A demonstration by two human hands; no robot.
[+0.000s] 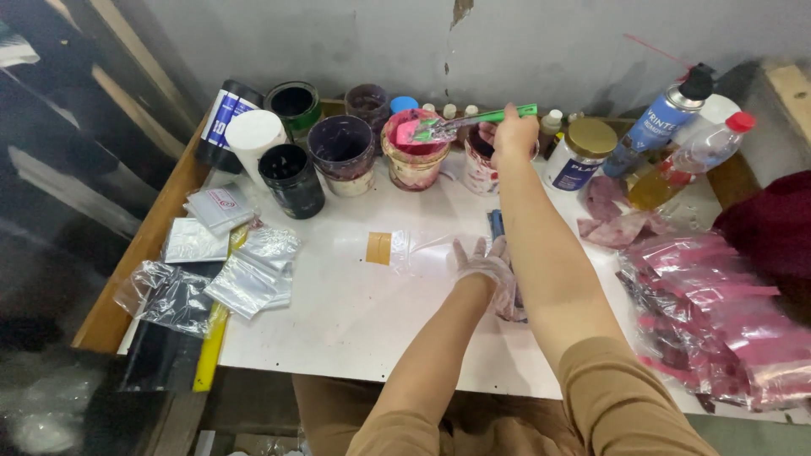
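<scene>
right hand (514, 133): closed around the green handle of a spatula (473, 122), held level over the pots at the back of the table
spatula blade: coated in pink ink, hanging over the pink ink tub (413, 152)
left hand (483, 263): in a thin clear glove, fingers spread flat, gripping nothing, pressing down a small clear plastic bag (422, 251) with a tan strip at one end, mid-table
risk, drip: loaded blade could have shed pink ink on the white board or on the bag if carried across without wiping on the tub rim
risk, knock: forearm passed close to the red-stained pot (479, 165) and the gold-lidded jar (580, 153); a wide swing might have tipped either
risk, bag: light, held only by a flat palm; could have slid
surface: white board (355, 312) on a wooden table, stained pink at right
left side: pile of silvery clear pouches (245, 266), black pot (291, 179), purple-stained tub (341, 152)
right side: heap of pink-smeared bags (718, 312), blue spray can (663, 118), clear bottle with red cap (697, 152)
room: grey wall behind, cracked near top; dim
</scene>
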